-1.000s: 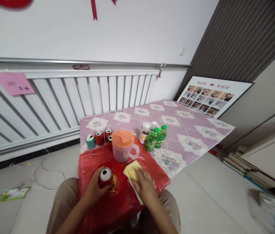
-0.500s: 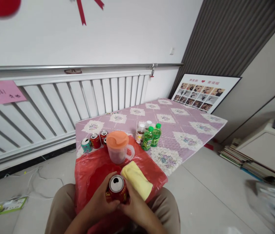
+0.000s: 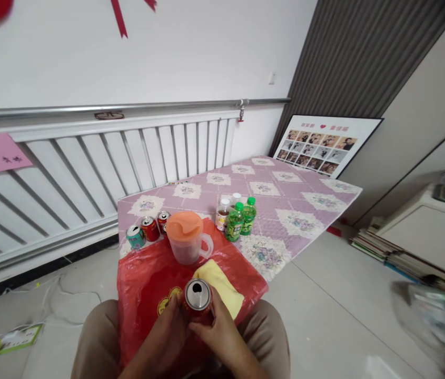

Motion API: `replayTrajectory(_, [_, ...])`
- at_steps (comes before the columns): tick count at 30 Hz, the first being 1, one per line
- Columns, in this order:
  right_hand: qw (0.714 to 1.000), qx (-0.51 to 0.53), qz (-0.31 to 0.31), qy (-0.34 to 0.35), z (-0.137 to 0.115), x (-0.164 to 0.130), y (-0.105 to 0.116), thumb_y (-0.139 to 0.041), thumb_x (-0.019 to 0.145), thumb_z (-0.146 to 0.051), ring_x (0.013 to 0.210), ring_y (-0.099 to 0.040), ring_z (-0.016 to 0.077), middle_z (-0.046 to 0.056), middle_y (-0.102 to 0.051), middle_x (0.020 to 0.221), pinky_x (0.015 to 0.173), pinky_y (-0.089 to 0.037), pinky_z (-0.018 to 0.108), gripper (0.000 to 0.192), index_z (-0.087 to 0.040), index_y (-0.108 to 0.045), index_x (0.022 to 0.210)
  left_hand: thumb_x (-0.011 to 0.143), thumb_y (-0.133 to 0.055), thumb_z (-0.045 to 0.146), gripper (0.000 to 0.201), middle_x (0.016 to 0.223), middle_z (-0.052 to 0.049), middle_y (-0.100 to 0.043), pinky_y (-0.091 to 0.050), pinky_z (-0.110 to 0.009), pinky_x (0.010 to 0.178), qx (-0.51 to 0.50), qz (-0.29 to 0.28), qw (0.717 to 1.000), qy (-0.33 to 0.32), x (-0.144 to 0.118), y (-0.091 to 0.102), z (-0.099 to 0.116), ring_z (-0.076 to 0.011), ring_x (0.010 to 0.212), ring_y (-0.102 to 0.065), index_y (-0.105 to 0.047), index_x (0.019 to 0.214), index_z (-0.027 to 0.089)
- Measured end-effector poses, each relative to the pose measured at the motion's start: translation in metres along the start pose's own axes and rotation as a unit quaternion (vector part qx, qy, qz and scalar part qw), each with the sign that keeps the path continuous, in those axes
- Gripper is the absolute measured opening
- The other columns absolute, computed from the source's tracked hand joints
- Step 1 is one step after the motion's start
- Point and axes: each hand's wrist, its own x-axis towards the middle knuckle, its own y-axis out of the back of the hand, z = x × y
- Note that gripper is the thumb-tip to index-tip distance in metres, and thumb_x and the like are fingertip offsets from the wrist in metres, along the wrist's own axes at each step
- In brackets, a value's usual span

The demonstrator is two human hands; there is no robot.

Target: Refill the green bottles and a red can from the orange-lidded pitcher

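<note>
An opened red drink can (image 3: 198,296) stands upright between my hands, its silver top and dark mouth hole facing up. My right hand (image 3: 222,323) is closed around its right side. Against its left side lies my left hand (image 3: 170,321), its fingers bent and partly hidden. Just behind the can, a folded yellow cloth (image 3: 222,287) rests on a red plastic sheet (image 3: 143,279) with gold print. Farther back on the sheet is a clear plastic pitcher (image 3: 186,250) with an orange lid.
Left of the pitcher stand a teal can (image 3: 135,238) and several red cans (image 3: 150,229). To its right are two green bottles (image 3: 234,223) and two white-capped bottles (image 3: 223,215). A floral tablecloth (image 3: 264,188) covers the table; a radiator (image 3: 159,152) runs behind.
The can has moved slightly to the right and turned in my hands. My left hand sits lower and looser along its side, uncovering gold print on the red sheet. The view has shifted a little.
</note>
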Motion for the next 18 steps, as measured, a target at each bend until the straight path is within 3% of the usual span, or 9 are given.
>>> replayTrajectory(2, [1.0, -0.007, 0.002, 0.004, 0.002, 0.0, 0.003, -0.074, 0.061, -0.011, 0.133, -0.052, 0.0278, 0.01, -0.057, 0.141, 0.114, -0.036, 0.049, 0.083, -0.024, -0.048, 0.139, 0.09, -0.032, 0.074, 0.07, 0.125, -0.012, -0.068, -0.046, -0.051, 0.107, -0.093, -0.015, 0.995, 0.046, -0.003, 0.001, 0.002, -0.0311, 0.123, -0.061, -0.058, 0.132, 0.024])
replayTrajectory(5, [1.0, -0.008, 0.011, 0.004, 0.003, 0.0, 0.01, -0.073, 0.063, -0.012, 0.131, -0.054, 0.0273, 0.01, -0.059, 0.14, 0.111, -0.041, 0.048, 0.08, -0.025, -0.05, 0.138, 0.089, -0.049, 0.068, 0.056, 0.114, -0.009, -0.072, -0.051, -0.041, 0.1, -0.218, -0.011, 0.97, 0.103, -0.003, 0.007, 0.002, -0.0242, 0.107, -0.068, -0.065, 0.118, 0.022])
replayTrajectory(8, [0.999, -0.039, 0.037, -0.004, 0.001, 0.003, 0.022, -0.073, 0.064, -0.014, 0.125, -0.058, 0.028, 0.01, -0.064, 0.133, 0.108, -0.044, 0.05, 0.077, -0.024, -0.051, 0.137, 0.088, -0.057, 0.063, 0.05, 0.105, -0.008, -0.073, -0.052, -0.035, 0.095, -0.275, 0.008, 0.954, 0.121, 0.0, 0.014, 0.001, -0.0189, 0.094, -0.071, -0.067, 0.109, 0.02])
replayTrajectory(13, [0.986, -0.13, 0.109, 0.011, 0.008, 0.012, 0.044, -0.077, 0.063, -0.023, 0.123, -0.06, 0.0309, 0.013, -0.065, 0.13, 0.108, -0.043, 0.053, 0.075, -0.02, -0.052, 0.134, 0.088, -0.053, 0.066, 0.058, 0.133, -0.014, -0.064, -0.041, -0.042, 0.112, -0.268, 0.049, 0.956, 0.111, 0.006, 0.025, 0.005, -0.0252, 0.125, -0.06, -0.061, 0.12, 0.019])
replayTrajectory(18, [0.971, -0.18, 0.149, 0.039, 0.029, 0.02, 0.059, -0.073, 0.067, -0.025, 0.125, -0.058, 0.031, 0.014, -0.063, 0.131, 0.108, -0.044, 0.051, 0.067, -0.018, -0.053, 0.13, 0.09, -0.05, 0.061, 0.051, 0.138, -0.014, -0.061, -0.036, -0.046, 0.117, -0.241, 0.096, 0.96, 0.105, 0.007, 0.027, 0.004, -0.0263, 0.129, -0.058, -0.058, 0.121, 0.021])
